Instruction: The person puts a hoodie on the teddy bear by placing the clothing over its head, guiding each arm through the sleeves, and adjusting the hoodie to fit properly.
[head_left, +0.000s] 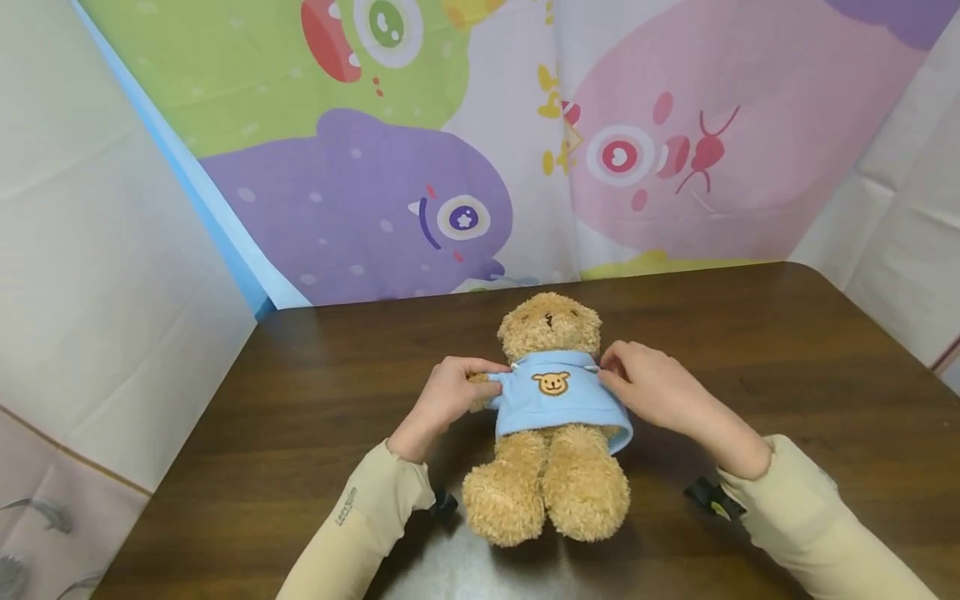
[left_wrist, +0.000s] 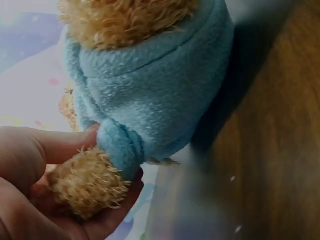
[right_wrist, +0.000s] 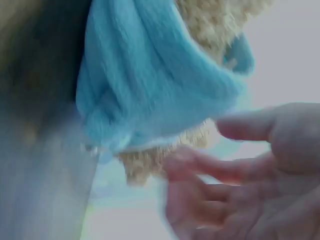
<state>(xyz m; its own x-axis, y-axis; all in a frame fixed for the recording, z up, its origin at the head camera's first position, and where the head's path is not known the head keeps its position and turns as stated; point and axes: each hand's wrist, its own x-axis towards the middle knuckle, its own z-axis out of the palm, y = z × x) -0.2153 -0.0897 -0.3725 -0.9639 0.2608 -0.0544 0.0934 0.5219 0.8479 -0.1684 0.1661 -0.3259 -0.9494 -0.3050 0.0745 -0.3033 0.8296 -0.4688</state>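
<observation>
Cloth printed with bright cartoon monsters (head_left: 390, 192) hangs behind a dark wooden bench (head_left: 787, 350), and in the middle of the bench lies a tan teddy bear (head_left: 551, 475) on its back, head toward the cloth and legs toward the person. The bear wears a light blue sweater (head_left: 555, 408) with a small bear face on the chest; its hem flares loose on the bear's left hip. The left hand (head_left: 446, 396) sits at one shoulder, and the left wrist view shows its fingers (left_wrist: 65, 145) curled round the furry paw (left_wrist: 87, 182) poking out of the sleeve cuff (left_wrist: 120, 147). The right hand (head_left: 648, 383) rests at the other shoulder by the collar; the right wrist view is blurred, its fingers (right_wrist: 245, 125) look spread and only loosely bent beside the fabric, so I cannot tell whether they pinch it. A likely slip is the sweater bunching or twisting on the body if one side is tugged harder than the other, or the paw sliding back inside the sleeve if the hold on it loosens.
</observation>
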